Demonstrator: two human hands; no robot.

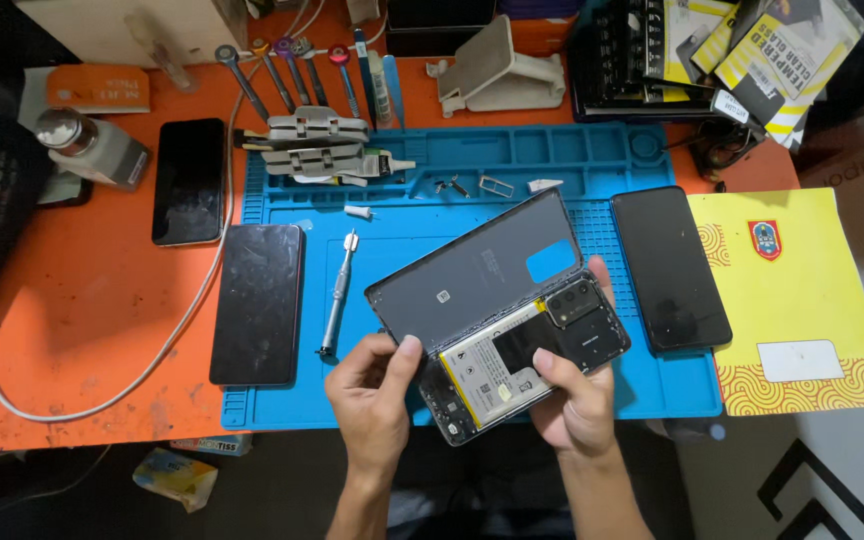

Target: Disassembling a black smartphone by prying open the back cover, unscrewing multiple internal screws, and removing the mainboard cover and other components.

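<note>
Over the blue work mat [402, 215] I hold an opened smartphone [527, 360] with its battery and camera module showing. My left hand [374, 392] pinches the near edge of the dark back cover [477, 275], which is lifted off and tilted up and away from the phone body. My right hand [577, 395] grips the phone body from below, thumb on the battery and a fingertip showing at the far edge.
A screwdriver [337, 295] and a dark phone [258, 303] lie on the mat's left; another dark phone [670, 268] lies at its right. A third phone [189, 180], a white cable [167, 340], a small bottle [92, 147] and tools rest on the orange table. A yellow folder [802, 290] is at right.
</note>
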